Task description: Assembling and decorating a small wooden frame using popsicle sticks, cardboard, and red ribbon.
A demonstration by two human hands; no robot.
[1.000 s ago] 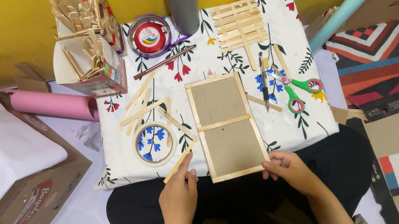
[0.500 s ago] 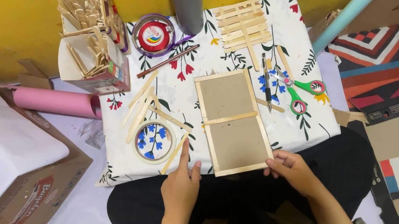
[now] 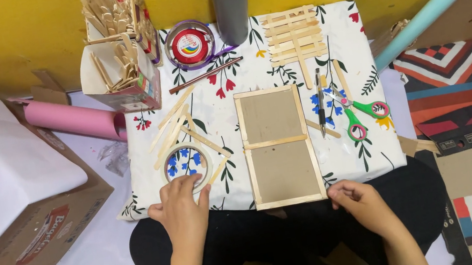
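The left hand (image 3: 182, 210) is touching the tape ring (image 3: 185, 164), fingers loosely open; the right hand (image 3: 354, 199), seemingly loosely curled and empty, is resting beside the cardboard frame (image 3: 278, 146), whose length is running away from both hands.

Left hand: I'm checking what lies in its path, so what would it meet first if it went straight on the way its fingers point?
Likely the tape roll: the left hand points up the table, fingertips at its near rim.

Brown cardboard box (image 3: 22, 241) on floor left of table, red oval label (image 3: 40, 235). Open white carton (image 3: 125, 74) holding wooden sticks, table's back-left corner.
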